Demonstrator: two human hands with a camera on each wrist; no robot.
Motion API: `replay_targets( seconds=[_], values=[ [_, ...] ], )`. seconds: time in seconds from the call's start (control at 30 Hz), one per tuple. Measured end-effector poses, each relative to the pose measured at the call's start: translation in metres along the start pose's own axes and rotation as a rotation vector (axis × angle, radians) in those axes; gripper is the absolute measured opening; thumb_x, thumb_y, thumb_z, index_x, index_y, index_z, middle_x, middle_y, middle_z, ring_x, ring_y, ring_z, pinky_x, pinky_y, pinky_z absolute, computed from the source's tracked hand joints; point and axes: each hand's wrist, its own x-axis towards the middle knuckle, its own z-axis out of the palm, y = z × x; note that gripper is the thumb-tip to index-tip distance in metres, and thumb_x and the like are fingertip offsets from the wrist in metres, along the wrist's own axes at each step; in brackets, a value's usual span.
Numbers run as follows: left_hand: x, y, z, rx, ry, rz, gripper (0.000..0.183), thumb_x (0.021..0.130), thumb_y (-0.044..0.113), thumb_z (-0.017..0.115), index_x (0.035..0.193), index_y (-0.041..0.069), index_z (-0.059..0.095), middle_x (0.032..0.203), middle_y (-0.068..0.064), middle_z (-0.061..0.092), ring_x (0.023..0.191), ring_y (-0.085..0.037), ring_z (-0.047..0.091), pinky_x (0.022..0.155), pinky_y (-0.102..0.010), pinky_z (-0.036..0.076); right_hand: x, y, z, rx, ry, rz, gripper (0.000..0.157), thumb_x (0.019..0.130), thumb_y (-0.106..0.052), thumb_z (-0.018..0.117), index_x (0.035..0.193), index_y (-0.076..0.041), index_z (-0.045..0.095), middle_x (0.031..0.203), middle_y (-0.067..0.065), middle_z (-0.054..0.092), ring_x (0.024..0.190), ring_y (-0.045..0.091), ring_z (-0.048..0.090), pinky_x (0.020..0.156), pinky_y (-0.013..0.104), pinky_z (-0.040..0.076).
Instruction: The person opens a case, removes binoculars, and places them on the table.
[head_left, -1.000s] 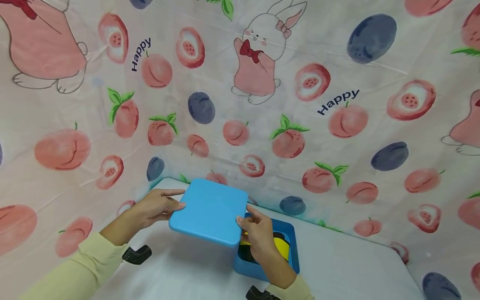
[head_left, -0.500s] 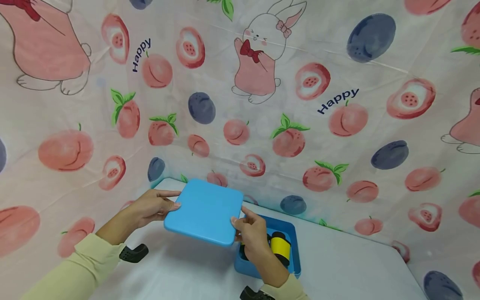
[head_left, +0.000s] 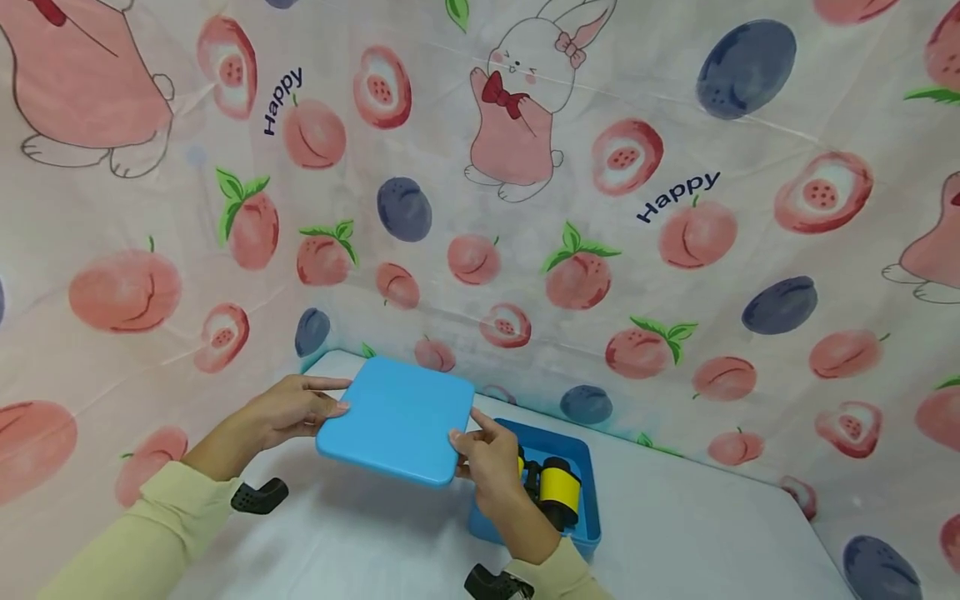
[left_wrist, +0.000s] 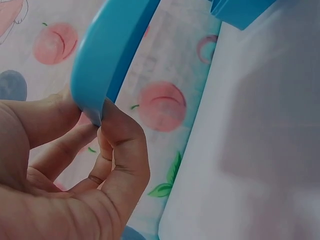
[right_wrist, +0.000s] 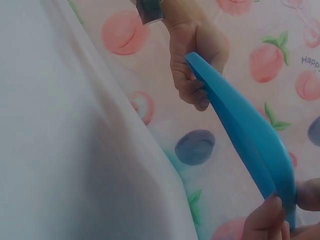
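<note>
Between both hands, a flat blue square lid (head_left: 397, 421) is held tilted above the white table. My left hand (head_left: 292, 408) pinches its left edge; in the left wrist view the thumb lies on one face and curled fingers (left_wrist: 125, 145) on the other. My right hand (head_left: 491, 467) pinches the right edge with thumb and fingers. Behind the right forearm stands an open blue box (head_left: 592, 492) on the table. Inside it lie black-and-yellow binoculars (head_left: 560, 492), partly hidden by the right hand.
The white table (head_left: 697, 533) runs back to a fabric wall (head_left: 450, 167) printed with peaches, plums and rabbits. A similar cloth rises at the left. A black wrist device (head_left: 259, 496) sits at the left cuff and another (head_left: 497, 582) at the right cuff.
Both hands have carried the lid a little to the left, away from the box. More of the box and the binoculars now shows. The box has stayed in place.
</note>
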Motion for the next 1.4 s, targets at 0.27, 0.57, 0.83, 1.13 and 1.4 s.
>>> replay_targets(
  seconds=[0.27, 0.57, 0.83, 1.13, 1.4],
  values=[
    [0.004, -0.003, -0.008, -0.028, -0.01, -0.017, 0.076, 0.089, 0.019, 0.073, 0.152, 0.001, 0.033, 0.099, -0.005, 0.064, 0.079, -0.012, 0.066, 0.08, -0.031, 0.06, 0.002, 0.004, 0.009, 0.001, 0.013, 0.029, 0.062, 0.093, -0.016, 0.069, 0.149, -0.01, 0.043, 0.093, 0.007, 0.054, 0.062, 0.015, 0.057, 0.056, 0.024, 0.053],
    [0.006, -0.009, -0.012, -0.034, -0.019, -0.032, 0.074, 0.09, 0.017, 0.072, 0.151, -0.001, 0.035, 0.096, -0.005, 0.063, 0.075, -0.011, 0.064, 0.079, -0.031, 0.06, 0.003, 0.012, 0.014, 0.022, 0.007, 0.039, 0.062, 0.093, -0.015, 0.069, 0.149, -0.009, 0.043, 0.094, 0.008, 0.054, 0.062, 0.015, 0.054, 0.056, 0.024, 0.052],
    [0.011, -0.021, -0.017, -0.021, -0.006, -0.046, 0.074, 0.088, 0.019, 0.074, 0.15, 0.0, 0.037, 0.102, -0.009, 0.062, 0.084, -0.016, 0.069, 0.082, -0.036, 0.06, 0.005, 0.02, 0.022, 0.013, 0.032, 0.061, 0.06, 0.091, -0.015, 0.07, 0.147, -0.009, 0.047, 0.091, 0.007, 0.054, 0.062, 0.015, 0.053, 0.057, 0.023, 0.051],
    [0.016, -0.029, -0.02, 0.0, -0.007, -0.046, 0.074, 0.088, 0.019, 0.074, 0.15, 0.001, 0.039, 0.1, -0.008, 0.061, 0.082, -0.014, 0.065, 0.081, -0.036, 0.06, 0.006, 0.03, 0.026, 0.002, 0.047, 0.063, 0.06, 0.093, -0.015, 0.068, 0.147, -0.01, 0.046, 0.093, 0.008, 0.052, 0.062, 0.015, 0.052, 0.057, 0.022, 0.05],
    [0.015, -0.039, -0.026, 0.021, 0.027, -0.084, 0.072, 0.086, 0.019, 0.076, 0.148, 0.002, 0.042, 0.102, -0.01, 0.061, 0.083, -0.017, 0.066, 0.082, -0.038, 0.061, 0.006, 0.04, 0.035, 0.006, 0.042, 0.085, 0.06, 0.093, -0.014, 0.068, 0.148, -0.01, 0.045, 0.092, 0.006, 0.05, 0.063, 0.015, 0.052, 0.058, 0.023, 0.051]
  ],
)
